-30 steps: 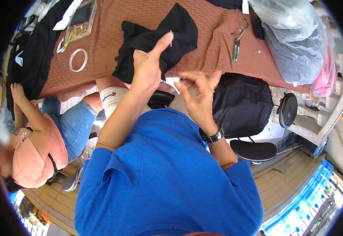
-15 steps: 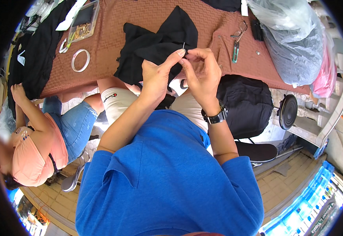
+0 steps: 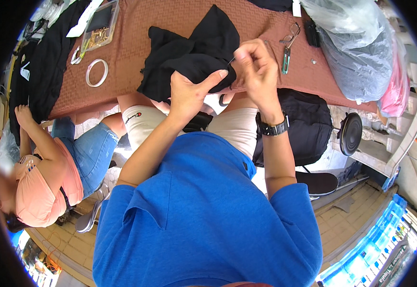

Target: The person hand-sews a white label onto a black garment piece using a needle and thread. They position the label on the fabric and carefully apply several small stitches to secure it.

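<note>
A piece of black cloth (image 3: 189, 52) lies bunched at the table's near edge. My left hand (image 3: 189, 95) is closed on its near fold, thumb on top and the fingers mostly hidden under the fabric. To the right of the cloth, my right hand (image 3: 258, 69) is raised in a pinch. A thin needle (image 3: 231, 60) sticks out from its thumb and forefinger toward the fabric. Any thread on it is too fine to make out.
A brown cloth covers the table (image 3: 122, 57). On it lie a white ring (image 3: 96, 73), a clear box (image 3: 101, 26), green-handled snips (image 3: 286, 62) and eyeglasses (image 3: 292, 34). Full plastic bags (image 3: 352, 48) stand at the right. A co-worker (image 3: 46, 177) sits at my left, handling black fabric.
My right hand has moved right, away from my left thumb, taking the needle along. The needle stood upright by the left thumb before. My left hand still grips the black cloth.
</note>
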### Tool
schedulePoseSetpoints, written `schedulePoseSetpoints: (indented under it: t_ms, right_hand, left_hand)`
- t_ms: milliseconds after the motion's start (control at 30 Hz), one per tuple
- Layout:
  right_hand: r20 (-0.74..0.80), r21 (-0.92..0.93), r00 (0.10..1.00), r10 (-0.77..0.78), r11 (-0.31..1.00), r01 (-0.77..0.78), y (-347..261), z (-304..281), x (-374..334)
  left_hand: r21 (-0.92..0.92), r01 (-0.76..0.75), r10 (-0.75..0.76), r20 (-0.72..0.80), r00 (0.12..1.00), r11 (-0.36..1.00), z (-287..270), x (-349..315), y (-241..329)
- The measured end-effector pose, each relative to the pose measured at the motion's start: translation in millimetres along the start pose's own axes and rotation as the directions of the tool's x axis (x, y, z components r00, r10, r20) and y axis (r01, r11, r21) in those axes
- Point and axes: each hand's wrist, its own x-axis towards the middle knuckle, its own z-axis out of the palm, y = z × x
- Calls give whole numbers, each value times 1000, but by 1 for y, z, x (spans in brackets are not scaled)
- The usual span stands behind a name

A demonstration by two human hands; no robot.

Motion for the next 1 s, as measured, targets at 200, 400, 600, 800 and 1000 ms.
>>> schedulePoseSetpoints:
  t_ms: [200, 400, 600, 800, 1000]
  right_hand:
    - [-36, 511, 989, 146, 853, -107, 8, -51, 31]
    - [-63, 693, 995, 74, 721, -10, 15, -151, 70]
    - [-209, 688, 974, 88, 721, 83, 24, -243, 96]
    - [-217, 620, 975, 41, 777, 106, 19, -266, 97]
    - [-318, 544, 948, -29, 813, 208, 18, -261, 90]
  left_hand:
    - [3, -5, 5, 17, 1000, 1000, -7, -4, -15]
    - [35, 116, -119, 115, 986, 993, -15, -4, -4]
    - [54, 80, -88, 164, 982, 995, -25, -4, -9]
    - [15, 147, -148, 198, 969, 989, -27, -3, -9]
    - [47, 118, -125, 210, 970, 992, -26, -2, -22]
